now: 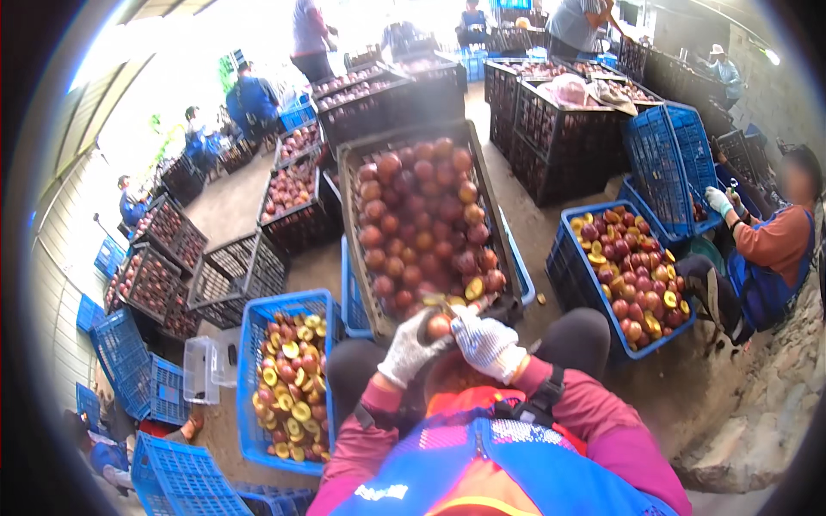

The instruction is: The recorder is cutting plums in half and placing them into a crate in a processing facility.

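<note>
In a white knit glove, my left hand [412, 347] is closed around a reddish plum-like fruit [439, 326] above my lap. My right hand [488, 343], in a white glove with blue dots, is right beside it, fingers curled at the fruit; a small tool seems to be in it, but its kind cannot be told. Just beyond both hands a dark crate [349, 213] full of whole reddish fruit tilts towards me. A cut fruit half with yellow flesh [474, 289] lies at its near end. To the left, a blue crate [245, 387] holds many halved fruits.
At right, a blue crate [556, 258] of halved fruit stands beside a seated co-worker [777, 248] with gloved hands. Black crates of fruit [568, 145] are stacked ahead. An unfilled black crate [235, 277], clear plastic boxes [200, 371] and blue crates [119, 361] are at left. Several people work farther off.
</note>
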Demonstrator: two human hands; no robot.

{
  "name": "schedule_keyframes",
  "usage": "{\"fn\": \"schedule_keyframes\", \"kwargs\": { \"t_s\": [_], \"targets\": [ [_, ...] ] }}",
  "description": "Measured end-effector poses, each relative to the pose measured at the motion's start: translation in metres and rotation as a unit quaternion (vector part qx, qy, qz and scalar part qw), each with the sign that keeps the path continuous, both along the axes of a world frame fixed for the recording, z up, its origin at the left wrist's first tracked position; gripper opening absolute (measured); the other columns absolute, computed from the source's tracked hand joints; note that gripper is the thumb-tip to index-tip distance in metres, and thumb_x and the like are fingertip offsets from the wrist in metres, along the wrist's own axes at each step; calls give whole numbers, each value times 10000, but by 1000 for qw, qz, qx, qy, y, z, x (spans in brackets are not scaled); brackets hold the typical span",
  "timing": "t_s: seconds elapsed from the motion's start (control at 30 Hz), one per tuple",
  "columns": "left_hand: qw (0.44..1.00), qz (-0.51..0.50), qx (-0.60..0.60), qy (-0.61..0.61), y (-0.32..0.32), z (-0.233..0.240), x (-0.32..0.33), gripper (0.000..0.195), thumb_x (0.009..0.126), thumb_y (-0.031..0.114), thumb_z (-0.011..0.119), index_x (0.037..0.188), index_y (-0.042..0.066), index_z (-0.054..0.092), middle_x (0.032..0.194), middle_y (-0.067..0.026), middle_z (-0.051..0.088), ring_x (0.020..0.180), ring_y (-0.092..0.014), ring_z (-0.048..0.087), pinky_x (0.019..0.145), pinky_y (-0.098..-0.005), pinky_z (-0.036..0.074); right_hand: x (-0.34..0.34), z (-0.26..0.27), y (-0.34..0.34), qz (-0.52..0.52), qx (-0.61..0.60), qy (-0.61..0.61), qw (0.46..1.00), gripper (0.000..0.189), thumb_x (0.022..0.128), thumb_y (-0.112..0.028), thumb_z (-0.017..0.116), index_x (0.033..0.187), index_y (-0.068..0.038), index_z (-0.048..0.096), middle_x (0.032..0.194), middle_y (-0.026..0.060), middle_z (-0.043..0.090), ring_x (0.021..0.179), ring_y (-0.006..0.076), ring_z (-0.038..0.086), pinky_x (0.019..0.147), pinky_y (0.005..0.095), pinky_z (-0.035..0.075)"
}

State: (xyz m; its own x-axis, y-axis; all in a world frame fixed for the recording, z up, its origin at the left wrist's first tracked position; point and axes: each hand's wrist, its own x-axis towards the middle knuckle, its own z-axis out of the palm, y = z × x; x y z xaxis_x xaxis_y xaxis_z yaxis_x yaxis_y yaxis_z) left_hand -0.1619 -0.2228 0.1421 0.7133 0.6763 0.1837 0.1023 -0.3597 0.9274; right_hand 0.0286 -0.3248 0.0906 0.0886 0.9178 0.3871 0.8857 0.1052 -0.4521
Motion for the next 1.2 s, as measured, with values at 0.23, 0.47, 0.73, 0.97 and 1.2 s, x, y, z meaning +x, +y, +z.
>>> {"fn": "schedule_keyframes", "kwargs": {
  "t_s": [0.23, 0.47, 0.73, 0.97, 1.2],
  "targets": [
    [989, 95, 83, 71, 7, -28, -10, 653, 966, 204, 856, 1532, -8, 609, 1424, -194, 726, 1154, -294, 769, 975, -435, 638, 26, -18, -16, -42, -84, -10, 996, 340, 1110, -313, 635, 1396, -129, 637, 795, 166, 751, 584, 407, 716, 527, 545, 547],
    [850, -63, -432, -294, 5, -8, -27, 694, 1082, 215, 733, 1690, 32, 452, 1546, -143, 642, 1355, -312, 704, 1137, -495, 620, -11, 29, -24, 15, 111, 92, 989, 262, 1096, -259, 723, 1327, -136, 744, 898, 121, 772, 690, 316, 754, 608, 452, 579],
    [824, -96, -465, -309, 11, -37, -30, 681, 1120, 264, 691, 1706, 24, 440, 1525, -201, 660, 1331, -383, 728, 1140, -545, 613, -11, 16, -29, 24, 17, 49, 998, 299, 1107, -305, 696, 1352, -138, 738, 1023, 138, 803, 780, 365, 778, 659, 487, 607],
    [825, -85, -479, -288, 1, -43, -24, 660, 1122, 297, 708, 1693, 57, 480, 1473, -164, 703, 1256, -328, 766, 1069, -470, 649, -19, 12, -26, 1, -6, -19, 1000, 233, 1133, -319, 659, 1264, -136, 718, 835, 136, 751, 626, 349, 742, 524, 485, 569],
    [928, 56, -324, -175, -4, -56, 3, 620, 1031, 194, 857, 1573, 69, 585, 1295, -65, 724, 1070, -197, 742, 939, -358, 641, -23, -21, -16, -15, -10, -40, 999, 204, 1107, -351, 683, 1064, -152, 681, 719, 105, 696, 552, 341, 706, 478, 504, 544]
  ]
}}
